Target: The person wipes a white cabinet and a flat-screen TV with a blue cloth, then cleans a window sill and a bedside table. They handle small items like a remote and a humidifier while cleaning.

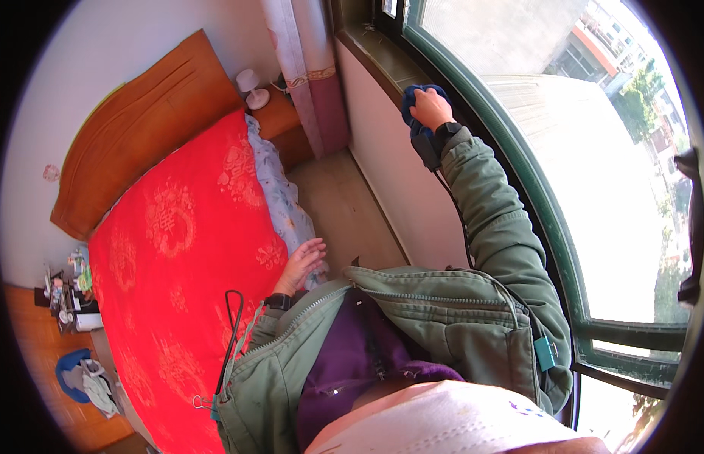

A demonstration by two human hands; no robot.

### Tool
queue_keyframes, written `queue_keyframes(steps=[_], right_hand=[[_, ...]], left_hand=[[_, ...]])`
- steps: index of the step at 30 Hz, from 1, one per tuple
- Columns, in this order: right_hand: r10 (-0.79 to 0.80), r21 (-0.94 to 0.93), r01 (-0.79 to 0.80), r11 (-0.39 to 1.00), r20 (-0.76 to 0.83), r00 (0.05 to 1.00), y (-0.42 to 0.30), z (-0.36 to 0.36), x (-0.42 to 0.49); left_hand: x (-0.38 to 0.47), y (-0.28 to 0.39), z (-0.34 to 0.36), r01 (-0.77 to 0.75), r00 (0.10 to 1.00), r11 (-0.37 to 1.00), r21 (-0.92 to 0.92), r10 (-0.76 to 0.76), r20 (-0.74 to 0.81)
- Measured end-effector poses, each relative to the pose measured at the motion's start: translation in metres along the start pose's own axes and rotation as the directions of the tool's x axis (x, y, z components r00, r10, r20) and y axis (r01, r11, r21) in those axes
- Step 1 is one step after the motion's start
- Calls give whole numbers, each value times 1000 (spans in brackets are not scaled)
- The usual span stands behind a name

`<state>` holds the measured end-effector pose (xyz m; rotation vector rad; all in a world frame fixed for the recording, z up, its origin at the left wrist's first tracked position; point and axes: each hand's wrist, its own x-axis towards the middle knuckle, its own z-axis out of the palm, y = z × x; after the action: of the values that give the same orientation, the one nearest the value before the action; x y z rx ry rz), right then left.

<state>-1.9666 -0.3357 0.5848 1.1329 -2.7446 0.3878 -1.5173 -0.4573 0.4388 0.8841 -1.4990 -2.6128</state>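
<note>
My right hand (432, 108) grips a bunched dark blue cloth (408, 103) and presses it on the brown tiled window sill (388, 59). Parts of the cloth under my palm are hidden. At that wrist sit a dark band and a small black box (425, 152) with a cable running back along the sleeve. My left hand (302, 264) hangs in front of my jacket, fingers loosely extended and holding nothing. Below it lies the edge of a bed with a red patterned cover (187, 255).
A green-framed window (499, 125) runs along my right side. The wooden headboard (147, 125), a nightstand (275, 116) with a white lamp (253, 88), and a curtain (306, 74) stand farther off. Clothes (88, 377) lie on a wooden surface at left. Floor (340, 210) shows between bed and wall.
</note>
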Motion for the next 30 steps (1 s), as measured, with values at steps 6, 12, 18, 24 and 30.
queue_keyframes(steps=[6, 12, 18, 24, 30], right_hand=[[-55, 43, 53, 998, 29, 998, -19, 24, 92], [-78, 117, 82, 990, -36, 996, -36, 52, 191], [51, 121, -46, 992, -35, 998, -64, 79, 270], [144, 99, -135, 986, -94, 985, -72, 97, 321], [215, 14, -215, 977, -26, 976, -67, 98, 346]], left_hand=[[71, 30, -19, 84, 990, 995, -60, -76, 122], [126, 83, -66, -32, 999, 994, -107, 32, 0], [178, 123, -102, -112, 992, 980, -162, 101, -69], [232, 161, -119, -28, 999, 993, -118, 33, 43], [289, 242, -152, -10, 996, 1000, 26, 8, 93]])
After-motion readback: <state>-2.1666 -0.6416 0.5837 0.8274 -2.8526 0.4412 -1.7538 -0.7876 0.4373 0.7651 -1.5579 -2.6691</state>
